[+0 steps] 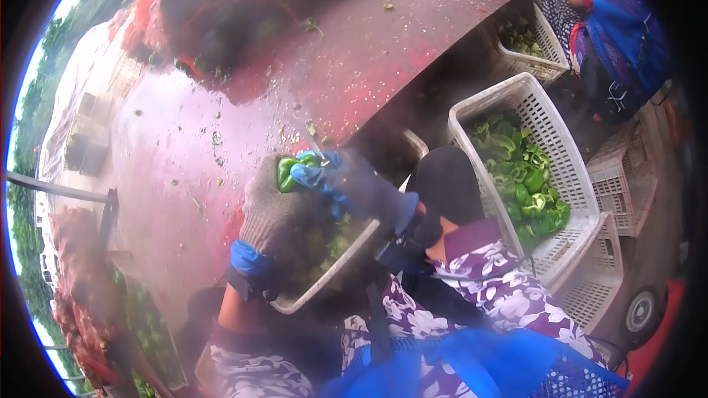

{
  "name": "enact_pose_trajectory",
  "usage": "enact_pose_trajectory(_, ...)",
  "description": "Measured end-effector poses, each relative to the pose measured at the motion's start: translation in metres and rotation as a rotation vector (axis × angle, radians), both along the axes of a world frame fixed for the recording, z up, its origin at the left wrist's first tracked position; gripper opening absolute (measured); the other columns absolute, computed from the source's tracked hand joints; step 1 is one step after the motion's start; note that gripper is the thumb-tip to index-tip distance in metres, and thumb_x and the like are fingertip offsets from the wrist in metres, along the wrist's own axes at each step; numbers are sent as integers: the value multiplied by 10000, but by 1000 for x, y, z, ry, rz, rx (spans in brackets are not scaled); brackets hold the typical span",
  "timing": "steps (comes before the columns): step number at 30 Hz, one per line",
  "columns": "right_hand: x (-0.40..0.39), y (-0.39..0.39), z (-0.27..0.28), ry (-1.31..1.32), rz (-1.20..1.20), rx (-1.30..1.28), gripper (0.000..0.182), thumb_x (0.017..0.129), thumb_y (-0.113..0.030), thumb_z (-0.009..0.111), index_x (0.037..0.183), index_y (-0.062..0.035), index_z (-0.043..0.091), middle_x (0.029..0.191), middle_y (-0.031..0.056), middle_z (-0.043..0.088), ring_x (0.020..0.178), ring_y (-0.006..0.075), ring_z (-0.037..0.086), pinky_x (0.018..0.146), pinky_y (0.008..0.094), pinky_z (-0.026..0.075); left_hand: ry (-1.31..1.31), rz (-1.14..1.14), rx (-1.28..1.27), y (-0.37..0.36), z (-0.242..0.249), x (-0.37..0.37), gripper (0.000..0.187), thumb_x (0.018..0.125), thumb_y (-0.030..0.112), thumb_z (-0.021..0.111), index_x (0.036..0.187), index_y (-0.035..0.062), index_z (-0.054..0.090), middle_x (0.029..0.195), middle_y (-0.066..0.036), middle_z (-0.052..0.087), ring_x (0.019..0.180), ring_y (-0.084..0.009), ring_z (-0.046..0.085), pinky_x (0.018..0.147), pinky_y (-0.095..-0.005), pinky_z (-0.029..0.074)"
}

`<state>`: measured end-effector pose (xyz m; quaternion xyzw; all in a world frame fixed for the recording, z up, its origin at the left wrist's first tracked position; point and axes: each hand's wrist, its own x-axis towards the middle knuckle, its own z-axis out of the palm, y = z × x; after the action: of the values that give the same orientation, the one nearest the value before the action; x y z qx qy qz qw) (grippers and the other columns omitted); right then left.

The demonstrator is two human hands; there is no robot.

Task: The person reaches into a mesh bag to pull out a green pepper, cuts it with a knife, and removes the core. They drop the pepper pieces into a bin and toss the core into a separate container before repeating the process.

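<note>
My left hand, in a grey knit glove with a blue cuff, is closed around a green bell pepper. My right hand, in a dark glove with blue fingers, grips a knife whose thin blade points up and away from me. Its blue fingertips press against the pepper's right side. Below both hands, by my lap, sits a pale crate with greenish scraps inside, partly covered by my arms. To the right, a white slotted crate holds cut green pepper pieces.
The reddish metal table is wet and strewn with seeds and scraps. A mesh sack rests at its back. Another person sits at right near a crate of scraps. Stacked crates and a wheel stand lower right.
</note>
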<state>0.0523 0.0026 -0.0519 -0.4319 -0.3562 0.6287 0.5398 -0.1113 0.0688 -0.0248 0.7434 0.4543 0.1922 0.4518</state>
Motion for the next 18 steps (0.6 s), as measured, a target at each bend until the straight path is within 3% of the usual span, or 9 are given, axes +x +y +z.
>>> enact_pose_trajectory(1, 1, 1, -1, -41, 37, -14, 376, 970, -417, 695, 1072, -55, 720, 771, -44, 600, 603, 32, 563, 497, 219, 453, -39, 3, -57, -6, 1, -4, 536, 790, 43, 794, 1276, 28, 567, 1045, -36, 679, 880, -120, 650, 765, -308, 558)
enact_pose_trajectory(2, 2, 0, 2, -117, 15, -19, 365, 971, -419, 693, 957, -56, 728, 694, -41, 575, 579, 37, 551, 486, 227, 427, -55, -9, -125, -10, -1, -9, 582, 787, 35, 789, 1317, 26, 548, 1068, -41, 676, 909, -125, 648, 780, -308, 558)
enact_pose_trajectory(5, 4, 2, -12, -129, 49, 20, 376, 991, -416, 667, 918, -51, 721, 661, -31, 562, 547, 45, 532, 484, 241, 419, -110, -56, -266, -15, -12, -23, 704, 772, 31, 787, 1414, 28, 498, 1133, -60, 669, 991, -144, 644, 836, -315, 550)
enact_pose_trajectory(8, 7, 5, -18, -97, 111, 31, 405, 1011, -429, 636, 903, -47, 716, 623, -34, 545, 515, 51, 523, 473, 259, 422, -208, -113, -267, -8, -21, -31, 799, 744, 73, 807, 1464, 48, 463, 1189, -83, 668, 1058, -173, 642, 913, -331, 529)
enact_pose_trajectory(10, 9, 5, -10, -172, 177, -17, 415, 1031, -426, 607, 944, -36, 720, 677, -18, 579, 574, 57, 556, 508, 264, 444, -279, -142, -264, -4, -25, -36, 863, 725, 100, 821, 1498, 61, 439, 1226, -99, 667, 1102, -193, 641, 964, -342, 515)
enact_pose_trajectory(11, 9, 6, -8, -209, 210, -40, 421, 1041, -424, 592, 964, -31, 721, 703, -10, 595, 604, 60, 573, 525, 267, 456, -253, -159, -289, -2, -23, -39, 848, 727, 92, 809, 1494, 57, 448, 1221, -90, 668, 1108, -186, 637, 967, -332, 508)
enact_pose_trajectory(16, -5, 1, -27, 220, 295, -81, 432, 1070, -404, 538, 1168, -6, 676, 949, 42, 650, 838, 90, 615, 667, 259, 505, -225, -165, -360, -7, 14, -42, 711, 740, 93, 758, 1421, 54, 557, 1181, -78, 689, 1092, -154, 638, 954, -288, 487)
enact_pose_trajectory(18, -9, 2, -27, 316, 307, -88, 449, 1078, -406, 517, 1230, -7, 653, 1014, 50, 656, 884, 104, 618, 694, 257, 512, -227, -18, -193, -11, 6, -39, 589, 746, 121, 746, 1319, 54, 627, 1117, -99, 706, 1046, -190, 670, 923, -304, 507)
